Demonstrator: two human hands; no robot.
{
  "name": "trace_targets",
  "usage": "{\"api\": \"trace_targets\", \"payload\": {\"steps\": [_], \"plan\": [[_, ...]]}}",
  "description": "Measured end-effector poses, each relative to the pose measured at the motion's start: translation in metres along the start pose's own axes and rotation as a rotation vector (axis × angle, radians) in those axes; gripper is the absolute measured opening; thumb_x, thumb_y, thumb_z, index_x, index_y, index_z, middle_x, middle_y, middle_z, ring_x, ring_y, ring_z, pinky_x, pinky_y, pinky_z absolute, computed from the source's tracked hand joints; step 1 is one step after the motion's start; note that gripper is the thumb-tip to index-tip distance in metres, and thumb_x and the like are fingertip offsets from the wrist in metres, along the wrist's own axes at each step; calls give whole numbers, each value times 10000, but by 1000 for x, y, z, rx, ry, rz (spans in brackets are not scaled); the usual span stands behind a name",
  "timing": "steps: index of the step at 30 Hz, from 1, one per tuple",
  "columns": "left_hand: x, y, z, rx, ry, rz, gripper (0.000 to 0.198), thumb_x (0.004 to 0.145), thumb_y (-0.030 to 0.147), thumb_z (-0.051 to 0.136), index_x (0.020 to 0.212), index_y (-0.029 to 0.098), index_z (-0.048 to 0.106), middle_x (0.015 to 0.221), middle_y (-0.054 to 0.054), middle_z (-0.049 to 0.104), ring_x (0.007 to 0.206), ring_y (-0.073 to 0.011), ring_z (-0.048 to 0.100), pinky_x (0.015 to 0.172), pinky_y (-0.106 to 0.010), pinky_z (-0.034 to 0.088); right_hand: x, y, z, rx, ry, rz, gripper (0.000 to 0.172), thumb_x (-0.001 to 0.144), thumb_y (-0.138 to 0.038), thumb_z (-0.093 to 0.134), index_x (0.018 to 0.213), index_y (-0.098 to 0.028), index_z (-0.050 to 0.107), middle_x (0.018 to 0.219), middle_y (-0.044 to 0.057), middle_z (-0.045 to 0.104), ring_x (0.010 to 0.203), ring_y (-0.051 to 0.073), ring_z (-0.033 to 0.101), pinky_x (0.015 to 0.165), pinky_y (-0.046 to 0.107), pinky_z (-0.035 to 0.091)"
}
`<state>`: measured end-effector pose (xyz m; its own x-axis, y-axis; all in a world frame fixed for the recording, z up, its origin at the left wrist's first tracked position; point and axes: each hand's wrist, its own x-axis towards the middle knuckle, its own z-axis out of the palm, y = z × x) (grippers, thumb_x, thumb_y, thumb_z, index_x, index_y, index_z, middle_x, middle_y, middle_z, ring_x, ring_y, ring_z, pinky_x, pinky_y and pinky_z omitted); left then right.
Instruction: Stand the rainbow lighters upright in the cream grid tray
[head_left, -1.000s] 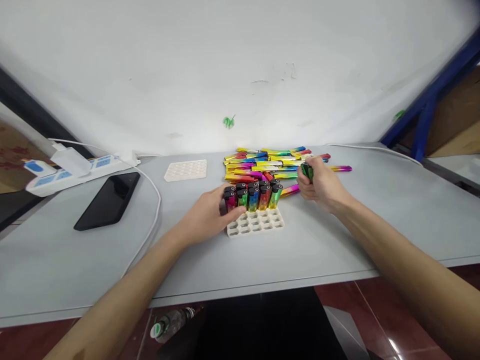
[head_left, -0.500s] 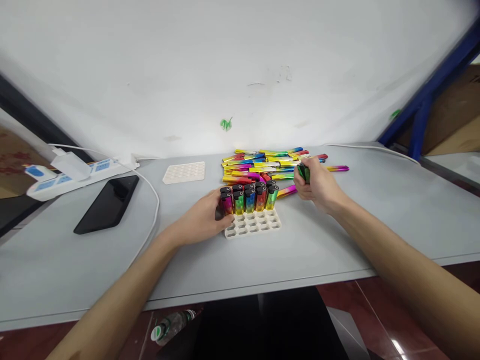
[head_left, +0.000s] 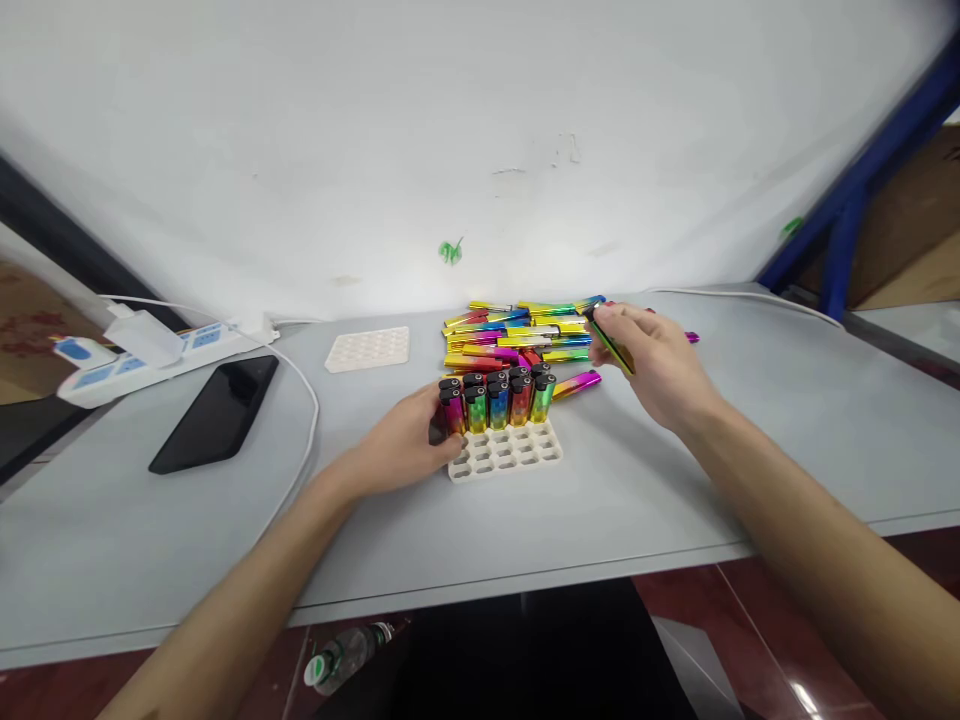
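A white honeycomb tray (head_left: 517, 455) lies on the grey table (head_left: 675, 480), with several rainbow-coloured lighters (head_left: 496, 397) standing upright in its far rows. My left hand (head_left: 401, 440) rests against the tray's left side, fingers curled by the leftmost lighter. My right hand (head_left: 652, 365) is raised just right of the loose pile of lighters (head_left: 517, 335) and pinches one green-yellow lighter (head_left: 611, 342), held tilted. A single lighter (head_left: 577, 383) lies between the pile and the tray.
A second, empty white tray (head_left: 369, 349) lies at the back left. A black phone (head_left: 216, 412), a white cable (head_left: 307, 420) and a power strip (head_left: 142, 350) sit at the left. A plastic bottle (head_left: 345, 650) lies on the floor below.
My right hand has lifted from the pile and turned, and the lighter in it now shows lengthwise. My left hand stays at the tray.
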<state>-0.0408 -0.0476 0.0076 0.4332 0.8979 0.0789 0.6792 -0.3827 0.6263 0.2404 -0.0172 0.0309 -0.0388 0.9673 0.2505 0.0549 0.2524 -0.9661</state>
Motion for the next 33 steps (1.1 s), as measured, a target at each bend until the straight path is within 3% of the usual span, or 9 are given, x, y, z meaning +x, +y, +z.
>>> {"api": "trace_targets", "payload": {"steps": [4, 6, 9, 12, 19, 23, 30, 33], "plan": [[-1, 4, 0, 17, 20, -14, 224, 765, 211, 563, 987, 185, 553, 879, -14, 624, 743, -162, 568, 641, -268, 463, -6, -7, -2, 10, -79, -95, 323, 864, -410, 643, 622, -216, 555, 647, 5, 477, 609, 127, 494, 519, 283, 378], [-3, 6, 0, 13, 42, -20, 303, 769, 212, 574, 1070, 189, 547, 857, -1, 609, 711, -148, 548, 618, -257, 447, -10, -11, -2, 16, -132, -128, 333, 862, -411, 644, 612, -209, 555, 615, -3, 456, 567, 114, 460, 502, 278, 369], [-4, 10, 0, -52, 35, -37, 486, 790, 228, 588, 1260, 206, 468, 861, 4, 601, 694, -144, 548, 597, -255, 445, -20, -17, 3, 9, -183, -166, 210, 832, -413, 681, 754, -223, 643, 598, -7, 523, 524, 123, 482, 482, 286, 395], [-5, 12, 1, -135, -24, -34, 549, 818, 229, 577, 1339, 212, 405, 887, -9, 607, 725, -152, 568, 617, -266, 467, -33, -20, 16, -79, -214, -200, 174, 797, -359, 730, 908, -236, 676, 625, -1, 610, 530, 149, 561, 489, 298, 453], [-6, 14, 4, -145, -35, 40, 423, 826, 181, 538, 1242, 210, 465, 920, -14, 593, 733, -142, 535, 643, -269, 475, -49, -3, 48, -498, -400, -499, 174, 872, -321, 660, 1025, -240, 679, 756, 12, 695, 588, 128, 605, 540, 256, 490], [-7, 12, 4, -110, -45, 82, 320, 817, 177, 559, 1130, 202, 496, 940, -30, 584, 758, -158, 529, 656, -288, 484, -47, 4, 51, -549, -407, -584, 205, 916, -260, 608, 1110, -205, 646, 812, 16, 707, 661, 125, 640, 559, 227, 494], [-7, 14, 6, -125, -13, 135, 497, 819, 338, 671, 1261, 234, 470, 1238, -81, 595, 1086, -261, 584, 899, -401, 506, -46, 4, 52, -502, -491, -569, 225, 944, -231, 572, 1155, -176, 626, 820, 14, 697, 739, 118, 649, 629, 211, 504], [-5, 15, 8, -140, 12, 151, 481, 824, 416, 678, 1234, 240, 499, 1260, -73, 604, 1132, -270, 581, 926, -411, 501, -47, 4, 53, -482, -530, -580, 222, 947, -243, 573, 1152, -175, 624, 845, 18, 697, 730, 113, 632, 632, 213, 496]]}}
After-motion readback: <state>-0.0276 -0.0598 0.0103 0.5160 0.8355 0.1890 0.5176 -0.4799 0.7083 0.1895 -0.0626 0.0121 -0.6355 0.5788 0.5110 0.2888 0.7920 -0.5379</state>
